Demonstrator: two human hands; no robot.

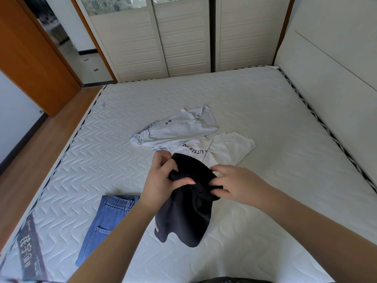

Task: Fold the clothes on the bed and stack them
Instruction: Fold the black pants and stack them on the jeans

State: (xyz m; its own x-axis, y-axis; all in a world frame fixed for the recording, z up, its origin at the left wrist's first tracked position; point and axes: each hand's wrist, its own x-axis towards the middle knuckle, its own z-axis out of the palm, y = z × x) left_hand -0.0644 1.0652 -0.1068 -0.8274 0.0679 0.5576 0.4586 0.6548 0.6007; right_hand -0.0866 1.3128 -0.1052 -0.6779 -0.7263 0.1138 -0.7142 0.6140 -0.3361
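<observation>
Fingers of the left hand (163, 176) pinch the bunched top of the black shorts (183, 211); fingers of the right hand (230, 184) pinch the same band. The shorts hang limp above the bed (265, 119), so they seem light and soft; the waistband corners look best to hold.

We see soft, even daylight across the pale bed (244, 103), with no harsh glare. Only faint shadows sit under the black garment (183, 217) below the two grips. Wide-angle bending curves the wardrobe doors (163, 48) far beyond them. Focus is fairly sharp centrally, slightly soft at the corners.
</observation>
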